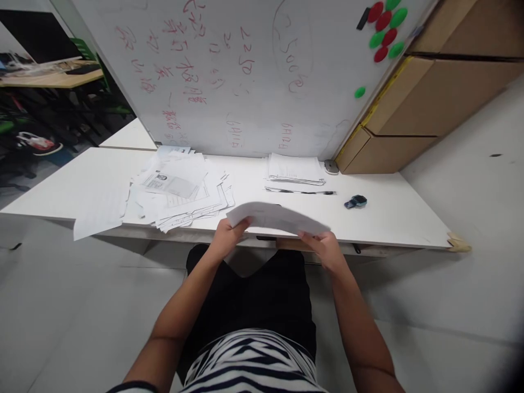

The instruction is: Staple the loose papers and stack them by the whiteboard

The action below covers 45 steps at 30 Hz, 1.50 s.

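Between my two hands a white sheet of paper [278, 216] is held up at the front edge of the desk, bowed upward in the middle. My left hand [229, 236] pinches its left end, thumb on top. Its right end is gripped by my right hand [324, 246]. A loose, messy pile of papers [180, 188] lies to the left, some with printing and one with a small picture. Behind the held sheet sits a neater stack of papers [295, 168], with a thin dark-and-clear strip [301, 191] in front of it.
A whiteboard [254, 76] with red writing and round magnets [383, 21] stands behind the white desk [385, 224]. Cardboard boxes [466, 98] are stacked at the right. A small dark blue object, perhaps a watch [356, 201], lies on the right. One sheet [100, 210] overhangs the left front edge.
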Tool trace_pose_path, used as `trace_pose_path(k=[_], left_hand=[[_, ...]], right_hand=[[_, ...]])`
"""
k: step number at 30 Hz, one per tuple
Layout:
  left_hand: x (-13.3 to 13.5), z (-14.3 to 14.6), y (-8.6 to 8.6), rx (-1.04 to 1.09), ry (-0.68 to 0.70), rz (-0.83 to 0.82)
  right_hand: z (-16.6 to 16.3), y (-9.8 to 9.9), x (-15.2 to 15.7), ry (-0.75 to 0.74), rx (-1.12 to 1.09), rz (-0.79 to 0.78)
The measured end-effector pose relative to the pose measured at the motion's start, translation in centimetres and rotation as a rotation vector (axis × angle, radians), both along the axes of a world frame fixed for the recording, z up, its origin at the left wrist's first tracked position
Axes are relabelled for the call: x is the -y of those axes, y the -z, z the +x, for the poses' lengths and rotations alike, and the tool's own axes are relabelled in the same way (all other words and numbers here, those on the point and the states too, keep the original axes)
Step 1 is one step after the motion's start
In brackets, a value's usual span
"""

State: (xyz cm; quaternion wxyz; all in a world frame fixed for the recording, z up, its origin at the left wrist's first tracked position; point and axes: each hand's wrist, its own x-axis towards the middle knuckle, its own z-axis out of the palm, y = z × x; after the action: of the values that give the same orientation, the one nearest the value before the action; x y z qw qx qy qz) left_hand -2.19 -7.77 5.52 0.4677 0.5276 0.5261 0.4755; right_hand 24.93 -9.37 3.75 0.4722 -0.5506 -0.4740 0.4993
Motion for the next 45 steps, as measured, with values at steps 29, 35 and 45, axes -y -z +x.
trace_pose_path(k=[29,35,45], left_hand=[[-0.3,1.4,3.7,0.061,0.504,-0.330],[0.5,2.9,3.9,0.041,0.646,-0.302],[-7.2,4.6,2.7,-1.046,0.261,0.499]], right_hand=[[0.0,4.7,5.2,0.257,0.070,-0.175],[2.5,5.9,7.1,0.306,-0.002,-0.337],[4.9,5.1,7.6,0.577,-0.102,-0.364]])
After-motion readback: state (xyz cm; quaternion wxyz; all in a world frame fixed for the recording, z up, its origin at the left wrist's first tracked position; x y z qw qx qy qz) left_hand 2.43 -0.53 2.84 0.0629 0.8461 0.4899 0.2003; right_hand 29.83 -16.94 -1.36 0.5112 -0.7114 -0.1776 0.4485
